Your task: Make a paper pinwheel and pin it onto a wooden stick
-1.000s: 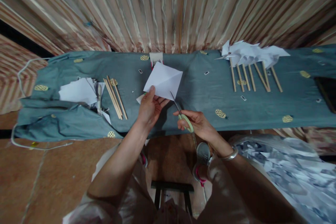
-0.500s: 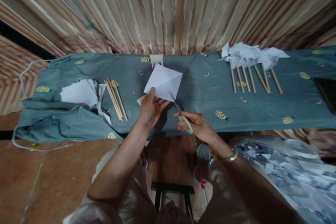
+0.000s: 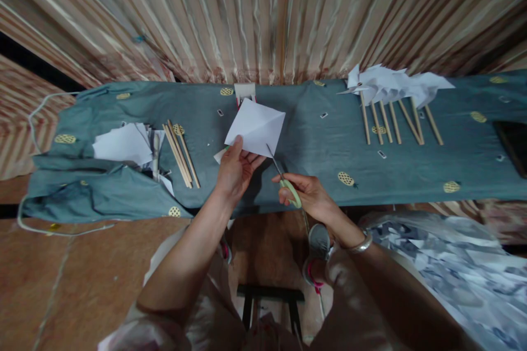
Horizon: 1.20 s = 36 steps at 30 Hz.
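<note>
A square of white paper (image 3: 259, 125), with a faint diagonal crease, is pinched at its near left edge by my left hand (image 3: 235, 169), thumb on top and fingers beneath. My right hand (image 3: 307, 193) grips the pale green handles of a pair of scissors (image 3: 290, 191). The blades reach to the paper's near edge and one lies over its surface. Behind the paper, a small box (image 3: 245, 91) is partly covered. To the left lie several thin wooden sticks (image 3: 178, 154) and a stack of white paper sheets (image 3: 123, 143).
A green patterned cloth (image 3: 304, 164) covers the long table. At the back right lie several white paper pinwheels (image 3: 395, 85) on sticks. A dark phone-like object (image 3: 513, 145) rests at the right edge. A large bag of paper pieces (image 3: 461, 263) stands below on the right.
Almost nothing differs. My hands, the paper and the scissors hold the same positions, and the whole view has shifted very slightly.
</note>
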{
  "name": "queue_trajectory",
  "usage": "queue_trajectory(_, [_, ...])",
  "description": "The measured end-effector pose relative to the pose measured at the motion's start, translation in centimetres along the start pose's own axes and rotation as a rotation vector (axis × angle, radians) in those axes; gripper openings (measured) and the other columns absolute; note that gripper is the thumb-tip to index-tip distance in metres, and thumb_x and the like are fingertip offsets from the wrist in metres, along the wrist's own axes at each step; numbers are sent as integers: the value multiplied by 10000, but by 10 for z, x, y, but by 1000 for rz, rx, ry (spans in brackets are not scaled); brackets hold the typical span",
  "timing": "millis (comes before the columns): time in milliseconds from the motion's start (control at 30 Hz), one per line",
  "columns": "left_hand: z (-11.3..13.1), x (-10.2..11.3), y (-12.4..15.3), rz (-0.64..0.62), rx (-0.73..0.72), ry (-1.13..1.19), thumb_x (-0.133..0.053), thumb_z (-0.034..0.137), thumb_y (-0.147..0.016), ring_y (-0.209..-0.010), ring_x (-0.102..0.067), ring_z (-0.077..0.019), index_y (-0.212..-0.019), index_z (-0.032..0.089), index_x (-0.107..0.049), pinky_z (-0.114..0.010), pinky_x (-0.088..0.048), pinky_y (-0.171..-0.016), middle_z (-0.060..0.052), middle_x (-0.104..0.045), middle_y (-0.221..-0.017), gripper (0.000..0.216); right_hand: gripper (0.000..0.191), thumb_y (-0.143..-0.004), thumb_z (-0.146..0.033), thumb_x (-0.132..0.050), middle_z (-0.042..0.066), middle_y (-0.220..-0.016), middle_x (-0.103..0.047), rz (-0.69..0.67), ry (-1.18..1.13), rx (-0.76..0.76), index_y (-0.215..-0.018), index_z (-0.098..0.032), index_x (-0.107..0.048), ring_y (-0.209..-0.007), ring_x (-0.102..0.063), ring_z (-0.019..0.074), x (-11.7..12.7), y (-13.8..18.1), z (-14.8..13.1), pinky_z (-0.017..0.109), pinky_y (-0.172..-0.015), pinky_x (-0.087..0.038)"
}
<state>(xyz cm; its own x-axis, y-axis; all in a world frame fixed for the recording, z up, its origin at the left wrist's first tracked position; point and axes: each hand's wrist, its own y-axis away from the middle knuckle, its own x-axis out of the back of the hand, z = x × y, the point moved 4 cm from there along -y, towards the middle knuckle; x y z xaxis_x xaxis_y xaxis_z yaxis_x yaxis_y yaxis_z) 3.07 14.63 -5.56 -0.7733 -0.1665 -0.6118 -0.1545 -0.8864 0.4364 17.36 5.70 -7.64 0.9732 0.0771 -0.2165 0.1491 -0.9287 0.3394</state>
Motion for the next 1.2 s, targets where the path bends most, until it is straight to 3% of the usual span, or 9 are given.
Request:
queue_trajectory(267, [-2, -2, 3, 12, 2, -13, -594, 272, -967, -1010, -744, -199, -966, 170, -643, -420, -492, -1091, -45, -772, -860, 114, 445, -683, -506, -845, -37, -644, -652, -11, -7, 23, -980, -200, -718, -558, -590, 89, -1, 0, 1, 232, -554, -502])
queue_trajectory(667, [-4, -4, 2, 13, 22, -11, -586, 266, -972, -960, -750, -188, -963, 164, -634, -415, -495, -1081, -31, -761, -826, 113, 488, -611, -541, -874, -47, -585, -651, 41, -3, -14, -905, -188, -709, -508, -565, 75, -3, 0, -2, 215, -516, -462])
queue_trajectory(900, [-6, -6, 4, 10, 39, 3, -506, 223, -1003, -769, -748, -149, -957, 157, -632, -377, -554, -991, -28, -761, -805, 150, 489, -625, -558, -860, -40, -609, -658, 53, 17, -6, -913, -189, -718, -523, -572, 78, -2, -1, -2, 222, -531, -471])
queue_trajectory(1200, [-7, -4, 3, -6, 36, -20, -606, 265, -957, -906, -756, -184, -983, 157, -632, -383, -537, -1024, -35, -758, -807, 114, 508, -674, -565, -826, -31, -608, -654, 25, 44, 7, -976, -170, -721, -521, -569, 84, -1, -1, -2, 223, -532, -470])
